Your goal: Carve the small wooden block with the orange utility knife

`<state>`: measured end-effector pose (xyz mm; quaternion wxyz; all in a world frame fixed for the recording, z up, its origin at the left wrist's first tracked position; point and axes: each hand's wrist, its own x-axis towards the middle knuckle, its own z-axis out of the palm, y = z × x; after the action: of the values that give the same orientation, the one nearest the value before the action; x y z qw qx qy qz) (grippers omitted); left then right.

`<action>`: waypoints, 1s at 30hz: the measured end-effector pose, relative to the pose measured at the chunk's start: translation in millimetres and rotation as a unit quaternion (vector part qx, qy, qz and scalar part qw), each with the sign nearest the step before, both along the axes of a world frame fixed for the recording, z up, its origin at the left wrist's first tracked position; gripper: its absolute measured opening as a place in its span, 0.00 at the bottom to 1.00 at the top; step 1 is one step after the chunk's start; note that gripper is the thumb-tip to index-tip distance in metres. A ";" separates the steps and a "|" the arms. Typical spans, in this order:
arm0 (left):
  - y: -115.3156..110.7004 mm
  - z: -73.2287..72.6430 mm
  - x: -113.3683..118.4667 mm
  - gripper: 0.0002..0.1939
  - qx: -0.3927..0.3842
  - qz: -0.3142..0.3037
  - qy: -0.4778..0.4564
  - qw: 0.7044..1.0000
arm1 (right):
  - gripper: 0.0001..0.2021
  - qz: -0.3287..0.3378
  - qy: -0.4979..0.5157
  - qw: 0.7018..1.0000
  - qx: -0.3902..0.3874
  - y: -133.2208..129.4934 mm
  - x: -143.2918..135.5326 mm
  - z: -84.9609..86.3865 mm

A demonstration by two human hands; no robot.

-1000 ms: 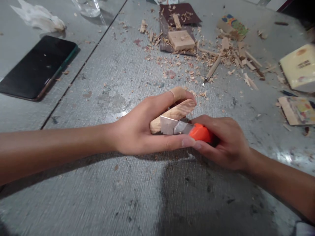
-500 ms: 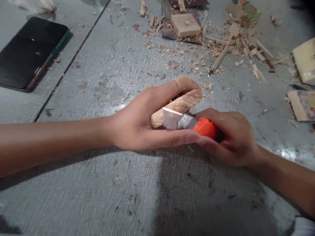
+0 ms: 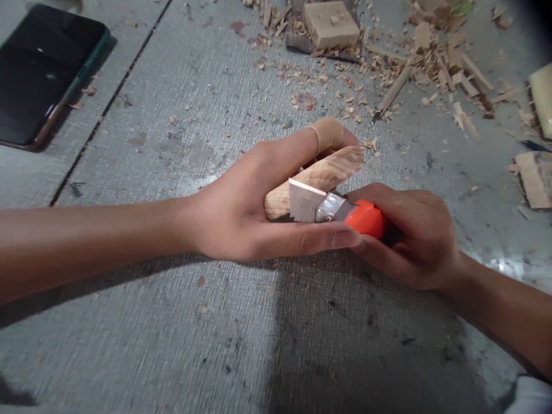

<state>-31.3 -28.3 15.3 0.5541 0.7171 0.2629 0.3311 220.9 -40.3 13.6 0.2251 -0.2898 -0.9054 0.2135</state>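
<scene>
A pale piece of wood point(image 3: 332, 171) with carved facets lies slantwise in my left hand point(image 3: 254, 201), whose fingers curl round its far side. A tan bandage point(image 3: 328, 135) wraps the index finger. My right hand point(image 3: 414, 236) is closed round the orange handle of a utility knife point(image 3: 364, 218). Its wide blade points left and lies against the near side of the wood, close to the wood's lower left end. My left thumb stretches along below the blade, its tip at the knife's handle and touching my right thumb. The left fingertips are hidden.
A phone point(image 3: 52, 69) lies at the upper left beside a dark seam in the grey table point(image 3: 172, 345). Wood shavings point(image 3: 452, 63), a square wood block point(image 3: 331, 26) and a thin pointed tool point(image 3: 392, 92) lie at the back. Another wood piece point(image 3: 535, 179) is at the right.
The knife has shifted slightly to the right along with the wood and my right hand. The objects at the back sit higher in view. Both holds are unchanged.
</scene>
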 end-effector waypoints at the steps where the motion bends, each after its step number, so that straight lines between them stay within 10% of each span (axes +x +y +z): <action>1: 0.0 0.2 -0.2 0.27 0.000 0.001 0.000 1.000 | 0.11 0.000 -0.003 1.000 -0.001 -0.2 0.0 0.2; 30: 1.5 0.5 2.0 0.28 0.026 -0.009 -0.017 0.999 | 0.14 0.011 0.019 0.999 0.023 2.4 -3.7 0.6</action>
<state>-29.3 -26.8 15.8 0.5428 0.7276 0.2383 0.3453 217.3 -38.0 14.2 0.2464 -0.2701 -0.9089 0.2004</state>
